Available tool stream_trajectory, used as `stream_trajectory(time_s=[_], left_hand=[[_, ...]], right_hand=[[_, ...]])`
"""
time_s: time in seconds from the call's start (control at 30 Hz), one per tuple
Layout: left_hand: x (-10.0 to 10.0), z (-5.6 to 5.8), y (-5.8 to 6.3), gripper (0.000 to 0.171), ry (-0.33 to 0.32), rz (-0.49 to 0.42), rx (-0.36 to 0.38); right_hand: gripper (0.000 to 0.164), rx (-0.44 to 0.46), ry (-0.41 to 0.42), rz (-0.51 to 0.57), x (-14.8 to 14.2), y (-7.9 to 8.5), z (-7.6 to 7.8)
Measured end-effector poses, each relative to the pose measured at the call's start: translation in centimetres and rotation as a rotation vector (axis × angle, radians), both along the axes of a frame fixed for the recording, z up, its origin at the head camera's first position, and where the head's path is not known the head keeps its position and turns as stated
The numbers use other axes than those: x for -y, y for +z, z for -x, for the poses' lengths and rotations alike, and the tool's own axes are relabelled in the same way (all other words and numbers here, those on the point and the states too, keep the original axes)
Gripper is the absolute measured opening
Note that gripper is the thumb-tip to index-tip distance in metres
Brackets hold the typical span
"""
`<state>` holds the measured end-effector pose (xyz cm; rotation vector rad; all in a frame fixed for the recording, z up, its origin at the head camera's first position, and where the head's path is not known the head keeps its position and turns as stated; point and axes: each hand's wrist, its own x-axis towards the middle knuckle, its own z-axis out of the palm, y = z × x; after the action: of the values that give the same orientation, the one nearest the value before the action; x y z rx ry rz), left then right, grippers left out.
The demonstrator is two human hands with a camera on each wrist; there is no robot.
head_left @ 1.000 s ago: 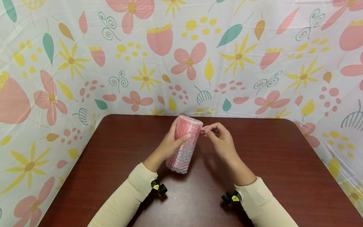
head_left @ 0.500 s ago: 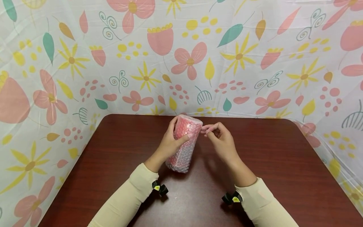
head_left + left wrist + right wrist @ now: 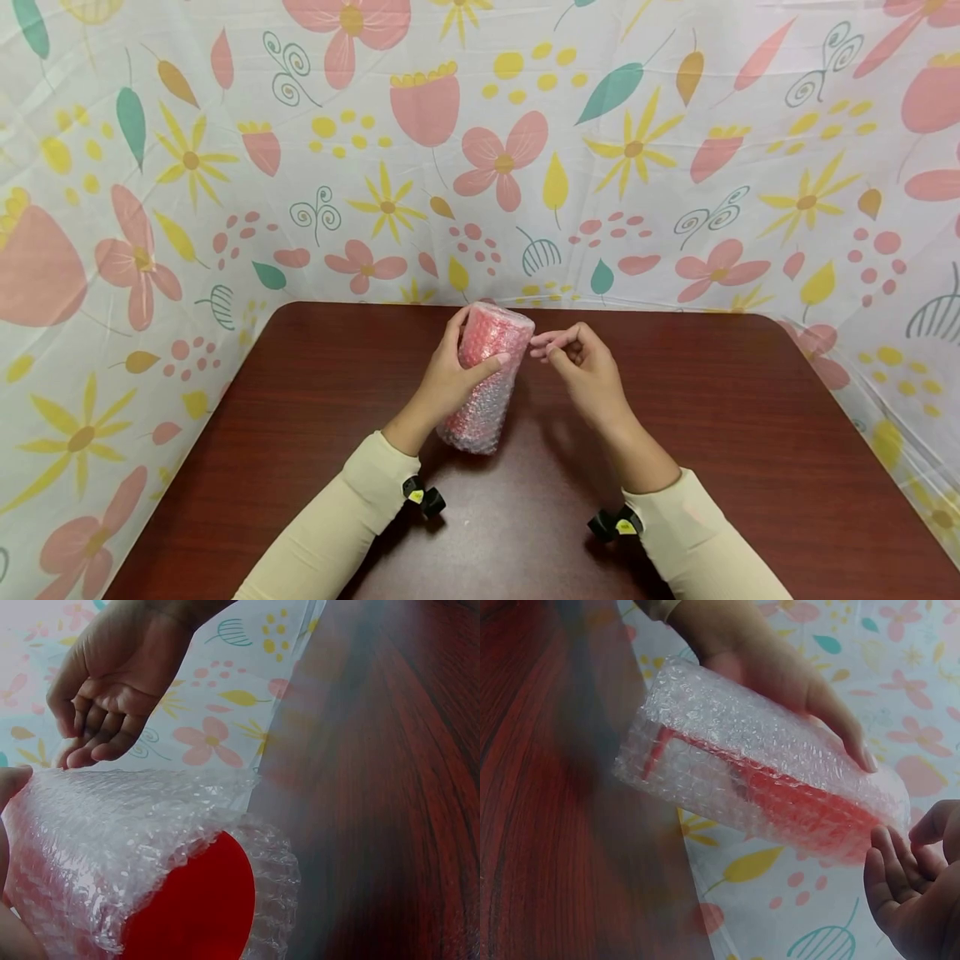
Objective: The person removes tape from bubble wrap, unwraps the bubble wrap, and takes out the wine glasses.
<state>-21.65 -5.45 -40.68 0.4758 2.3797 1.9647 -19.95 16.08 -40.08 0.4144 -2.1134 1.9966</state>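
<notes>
A red object wrapped in bubble wrap (image 3: 491, 375), roughly cylindrical, stands tilted over the middle of the table. My left hand (image 3: 446, 375) grips it from the left, thumb across the front and the other fingers hidden behind. In the left wrist view, the red end (image 3: 202, 900) shows through an opening in the clear wrap (image 3: 127, 825). My right hand (image 3: 588, 371) is at the upper right edge of the package, fingers bent and fingertips right at the wrap (image 3: 780, 780). I cannot tell whether they pinch its edge.
The dark reddish-brown table (image 3: 300, 400) has rounded far corners. A white cloth (image 3: 300, 167) printed with flowers and leaves hangs behind it and along both sides. Small black wrist cameras (image 3: 427, 500) are strapped over the cream sleeves (image 3: 337, 517).
The package has turned slightly in my left hand, its lower end rising a little and its upper edge shifting slightly left. My right hand has stayed almost still.
</notes>
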Motion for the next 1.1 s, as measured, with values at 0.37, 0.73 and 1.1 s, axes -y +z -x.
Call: stream_trajectory(time_s=[0.37,0.73,1.1], left_hand=[[-0.1,1.0,-2.1,0.086,-0.052,-0.048,-0.015],[-0.2,0.1,-0.6,0.088,-0.065,-0.052,0.005],[-0.3,0.6,-1.6,0.089,-0.06,-0.052,-0.004]], right_hand=[[0.018,-0.002,0.052,0.142,0.1,-0.1,0.2],[0.025,0.007,0.018,0.138,0.1,-0.4,0.3],[0.023,0.028,-0.089,0.018,0.0,-0.6,0.4]])
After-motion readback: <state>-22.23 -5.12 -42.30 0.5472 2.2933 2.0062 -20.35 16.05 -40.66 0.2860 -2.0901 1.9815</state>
